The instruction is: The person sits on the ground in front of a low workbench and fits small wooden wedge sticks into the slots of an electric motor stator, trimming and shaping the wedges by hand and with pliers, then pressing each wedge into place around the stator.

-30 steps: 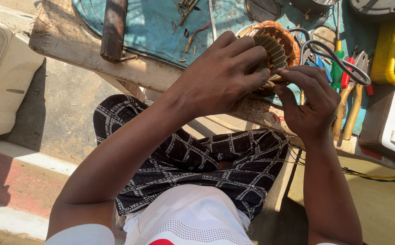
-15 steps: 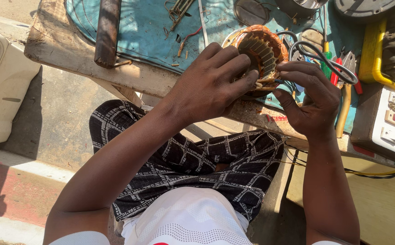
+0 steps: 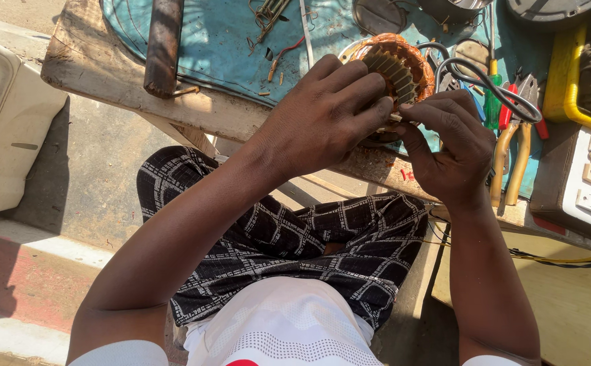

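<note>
1. The left hand (image 3: 322,115) wraps over the near side of the stator (image 3: 396,68), fingers curled against its slotted core and holding it.
2. The right hand (image 3: 448,146) meets it from the right, thumb and forefinger pinched narrow at the stator's edge; what they pinch is too small to tell.
3. The stator, a round slotted core ringed with copper winding, sits tilted at the bench's (image 3: 126,81) near edge, on a teal mat (image 3: 221,41).
4. A black cable (image 3: 492,85) loops just right of the stator, above the right hand.
5. Pliers (image 3: 512,152) with yellow handles lie just right of the right hand; a green screwdriver (image 3: 492,102) lies near them.
6. A dark bar (image 3: 163,44) lies on the mat, well left of the hands.
7. A white box (image 3: 590,183) with switches stands at the far right, a yellow frame (image 3: 566,88) above it.
8. Below the bench are the person's knees in black checked trousers (image 3: 295,237).
</note>
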